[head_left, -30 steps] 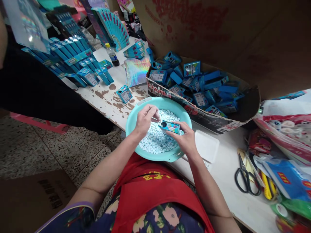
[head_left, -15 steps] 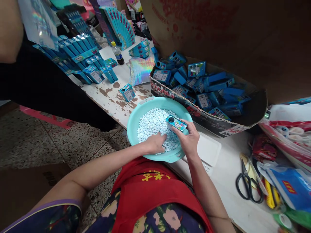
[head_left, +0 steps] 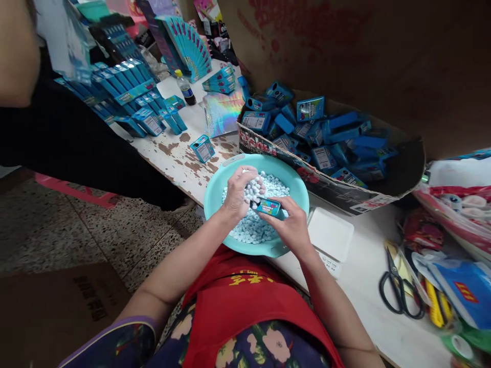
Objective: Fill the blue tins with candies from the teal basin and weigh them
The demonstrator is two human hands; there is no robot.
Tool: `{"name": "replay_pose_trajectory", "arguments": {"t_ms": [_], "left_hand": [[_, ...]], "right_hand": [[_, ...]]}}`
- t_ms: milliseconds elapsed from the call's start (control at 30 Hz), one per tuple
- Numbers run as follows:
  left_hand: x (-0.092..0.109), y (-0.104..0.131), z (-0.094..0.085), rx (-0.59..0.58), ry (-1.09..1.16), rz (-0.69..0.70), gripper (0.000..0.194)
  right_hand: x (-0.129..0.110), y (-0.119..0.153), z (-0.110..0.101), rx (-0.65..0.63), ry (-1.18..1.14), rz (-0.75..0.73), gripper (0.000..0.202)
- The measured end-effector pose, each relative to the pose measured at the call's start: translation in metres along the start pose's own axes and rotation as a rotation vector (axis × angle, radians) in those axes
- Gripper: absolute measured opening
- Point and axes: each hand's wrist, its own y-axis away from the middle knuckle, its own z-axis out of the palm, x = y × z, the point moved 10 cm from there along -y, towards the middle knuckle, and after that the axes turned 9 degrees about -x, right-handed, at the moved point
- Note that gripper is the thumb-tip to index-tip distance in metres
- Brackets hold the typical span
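My left hand is cupped over the turquoise basin and holds a handful of small pale candies. My right hand grips a small blue tin between thumb and fingers. The tin lies tilted on its side, its end against the candies in my left palm. Below both hands, many loose pale candies cover the bottom of the basin.
Behind the basin stands a cardboard box of blue tins. One tin is on the worn table. A white scale and black scissors are to the right. A person's dark-clothed leg is at left.
My left hand has come up out of the candies with a handful. My right hand has tilted the tin and moved it left and slightly down, to my left palm.
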Motion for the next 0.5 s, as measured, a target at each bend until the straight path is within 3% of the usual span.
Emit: {"name": "replay_pose_trajectory", "arguments": {"t_ms": [200,500], "left_hand": [[-0.0008,-0.0045,-0.0013,0.035,0.033,0.104,0.027],[0.0015,-0.0051,0.0016,0.035,-0.071,0.105,0.029]], "right_hand": [[-0.0019,-0.0004,-0.0035,0.024,-0.008,0.031,0.032],[0.0009,-0.0054,0.0,-0.001,-0.054,0.04,0.032]]}}
